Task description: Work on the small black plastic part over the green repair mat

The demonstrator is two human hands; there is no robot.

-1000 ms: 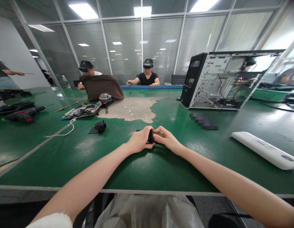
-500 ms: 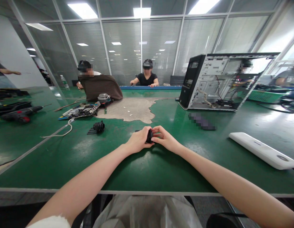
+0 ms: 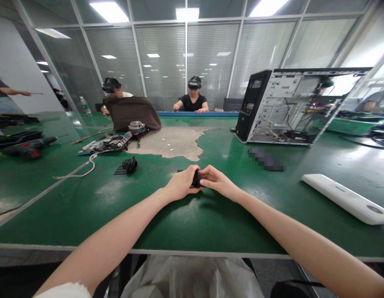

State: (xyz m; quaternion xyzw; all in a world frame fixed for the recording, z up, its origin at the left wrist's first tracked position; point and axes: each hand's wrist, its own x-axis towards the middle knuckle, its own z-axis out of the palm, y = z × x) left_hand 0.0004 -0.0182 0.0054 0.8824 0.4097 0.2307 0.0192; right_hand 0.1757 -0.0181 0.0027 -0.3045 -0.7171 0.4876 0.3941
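Over the green table, my left hand (image 3: pixel 181 181) is wrapped around a small black plastic part (image 3: pixel 196 179), thumb below and fingers above. Much of that part is hidden by the hand, so its exact kind cannot be made out. From the other side, my right hand (image 3: pixel 219 182) has its thumb and fingertips closed on the part's right face. To the left lies another black part (image 3: pixel 129 165), round and lens-like, with a flat slotted piece beside it.
An opened computer case (image 3: pixel 272 109) stands back right, a white long device (image 3: pixel 347 196) nearer. Left are a circuit board (image 3: pixel 106 143), a cable (image 3: pixel 92 164) and a power drill (image 3: pixel 27 147). A brown draped chair back (image 3: pixel 134 114) and a seated person (image 3: pixel 194 99) are across.
The view has shifted very slightly. Both hands stay around the black part, and the right fingertips have moved a little along its right side.
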